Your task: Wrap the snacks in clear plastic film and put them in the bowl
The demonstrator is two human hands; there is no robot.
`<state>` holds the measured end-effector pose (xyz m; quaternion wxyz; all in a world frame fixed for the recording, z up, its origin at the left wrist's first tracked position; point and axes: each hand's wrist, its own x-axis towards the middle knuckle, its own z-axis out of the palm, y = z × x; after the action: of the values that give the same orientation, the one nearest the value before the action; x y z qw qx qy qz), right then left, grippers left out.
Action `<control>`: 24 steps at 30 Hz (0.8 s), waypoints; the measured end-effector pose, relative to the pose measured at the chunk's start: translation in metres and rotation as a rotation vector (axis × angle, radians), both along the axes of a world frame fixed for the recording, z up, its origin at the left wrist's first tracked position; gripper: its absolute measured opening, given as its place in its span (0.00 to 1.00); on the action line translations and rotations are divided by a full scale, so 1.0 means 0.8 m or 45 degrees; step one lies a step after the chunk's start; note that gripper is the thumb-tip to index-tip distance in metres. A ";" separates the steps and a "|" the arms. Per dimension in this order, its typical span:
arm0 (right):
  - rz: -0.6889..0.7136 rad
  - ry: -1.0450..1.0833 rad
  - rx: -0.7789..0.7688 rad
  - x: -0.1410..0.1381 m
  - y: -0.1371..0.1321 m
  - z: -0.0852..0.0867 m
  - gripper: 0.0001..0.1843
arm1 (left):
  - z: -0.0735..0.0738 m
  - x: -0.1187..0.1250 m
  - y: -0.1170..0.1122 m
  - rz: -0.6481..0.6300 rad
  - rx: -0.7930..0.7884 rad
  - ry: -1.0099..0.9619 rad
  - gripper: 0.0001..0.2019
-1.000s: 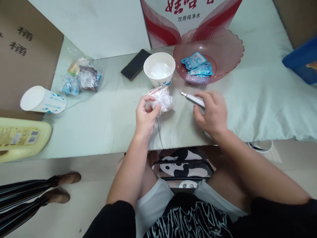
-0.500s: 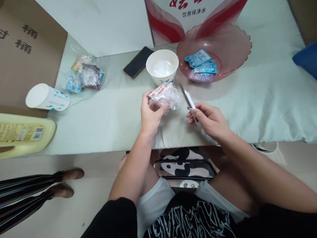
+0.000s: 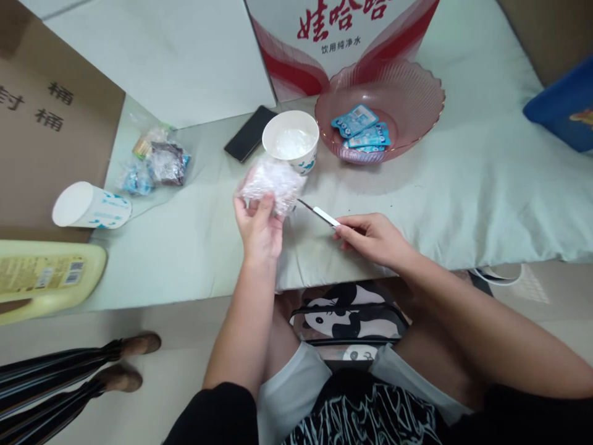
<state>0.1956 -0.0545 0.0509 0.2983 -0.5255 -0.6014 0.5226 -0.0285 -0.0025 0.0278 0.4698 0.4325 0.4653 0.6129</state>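
Observation:
My left hand [image 3: 258, 225] is closed on a small packet wrapped in crinkled clear plastic [image 3: 269, 183], held up just in front of a white paper cup [image 3: 291, 142]. My right hand [image 3: 370, 238] pinches a small white-handled knife [image 3: 319, 213] whose thin blade points left and touches the packet's right edge. The cup holds clear plastic scraps. Behind it to the right a pink ribbed bowl [image 3: 417, 93] holds several blue sachets [image 3: 359, 127].
A black phone [image 3: 250, 133] lies left of the cup. A heap of wrapped packets [image 3: 157, 162] and a tipped paper cup [image 3: 90, 206] are at left, a yellow jug [image 3: 46, 272] at the near left. Another person's shoes [image 3: 132, 358] show on the floor. A red-white carton [image 3: 343, 37] stands behind.
My right hand picked the knife up off the cloth and swung its blade left to the packet. My left hand lifted the packet slightly toward the cup.

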 end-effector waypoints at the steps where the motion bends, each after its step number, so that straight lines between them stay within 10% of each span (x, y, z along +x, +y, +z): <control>1: -0.001 -0.013 -0.002 0.004 0.001 0.001 0.19 | 0.002 -0.007 0.002 0.021 -0.002 -0.023 0.26; 8: -0.431 -0.597 0.611 0.045 0.021 -0.026 0.14 | -0.002 0.009 -0.009 -0.024 0.005 0.060 0.35; 13: -0.430 -0.857 0.667 0.060 0.032 -0.047 0.14 | -0.012 0.047 -0.030 -0.245 0.039 0.301 0.26; 17: -0.441 -0.770 0.748 0.054 0.026 -0.039 0.24 | -0.011 0.039 -0.029 -0.130 0.143 0.650 0.20; 24: -0.068 -0.328 0.781 0.025 0.009 -0.030 0.33 | -0.005 0.019 -0.019 -0.054 -0.082 0.550 0.27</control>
<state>0.2154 -0.0469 0.0271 0.3776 -0.4887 -0.7495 0.2385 -0.0130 -0.0174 0.0239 0.3856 0.5483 0.5653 0.4808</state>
